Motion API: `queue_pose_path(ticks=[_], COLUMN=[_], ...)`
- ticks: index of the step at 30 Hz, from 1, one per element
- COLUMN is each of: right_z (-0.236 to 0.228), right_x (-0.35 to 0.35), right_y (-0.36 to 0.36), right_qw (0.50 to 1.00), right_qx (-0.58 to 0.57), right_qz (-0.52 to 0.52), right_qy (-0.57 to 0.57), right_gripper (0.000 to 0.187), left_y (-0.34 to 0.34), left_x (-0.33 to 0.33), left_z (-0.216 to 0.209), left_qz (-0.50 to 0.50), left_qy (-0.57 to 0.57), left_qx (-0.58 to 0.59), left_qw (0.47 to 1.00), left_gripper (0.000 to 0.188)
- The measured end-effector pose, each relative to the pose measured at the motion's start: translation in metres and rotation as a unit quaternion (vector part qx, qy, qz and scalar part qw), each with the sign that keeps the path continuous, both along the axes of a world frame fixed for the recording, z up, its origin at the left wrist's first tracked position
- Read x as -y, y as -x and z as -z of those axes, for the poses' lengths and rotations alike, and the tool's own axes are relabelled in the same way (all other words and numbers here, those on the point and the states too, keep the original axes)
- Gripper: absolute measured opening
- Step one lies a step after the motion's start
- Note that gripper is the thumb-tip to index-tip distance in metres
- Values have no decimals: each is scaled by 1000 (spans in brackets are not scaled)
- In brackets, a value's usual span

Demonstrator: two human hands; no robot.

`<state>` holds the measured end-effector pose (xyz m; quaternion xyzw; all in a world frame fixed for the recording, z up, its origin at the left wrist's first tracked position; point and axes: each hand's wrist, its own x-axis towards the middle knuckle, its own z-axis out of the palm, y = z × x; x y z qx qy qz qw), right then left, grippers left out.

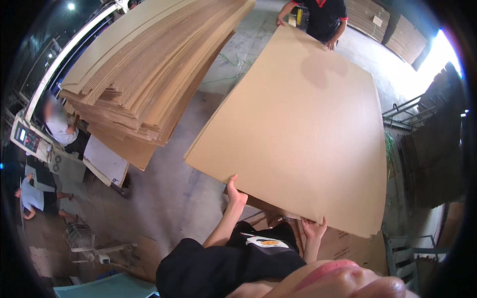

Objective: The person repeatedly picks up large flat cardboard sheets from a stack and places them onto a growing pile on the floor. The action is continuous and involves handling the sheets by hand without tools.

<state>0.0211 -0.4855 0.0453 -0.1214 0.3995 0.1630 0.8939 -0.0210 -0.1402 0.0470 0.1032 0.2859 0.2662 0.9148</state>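
A large flat cardboard sheet (303, 134) stretches away in front of me, with other sheet edges showing just under it at the left and right corners. My left hand (236, 193) grips its near edge, thumb on top and fingers hidden underneath. Farther right on the same edge, my right hand (314, 228) holds on, thumb up and the other fingers partly hidden below. At the far edge a co-worker in a dark shirt with red trim (325, 20) has both hands on the sheet.
A tall stack of cardboard sheets (149, 74) stands to the left. Beyond it are a machine control panel (27, 136) and two other people (62, 126). Metal racks (410, 111) stand at the right, and printed cardboard (348, 248) lies below the near edge.
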Motion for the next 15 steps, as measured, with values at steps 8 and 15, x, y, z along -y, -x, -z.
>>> queue_pose_path(ticks=[8,15], right_z=[15,35], right_x=[143,136], right_y=[-33,-46], right_qw=[973,975], right_qx=[-13,15], right_qz=[197,158], right_qy=[120,154], right_gripper=[67,57], left_y=[0,6], left_x=[46,47], left_z=[-151,-232], left_qz=[-41,-110], left_qy=[-112,-464], left_qx=[-68,-58], left_qw=[991,877], left_gripper=[34,57])
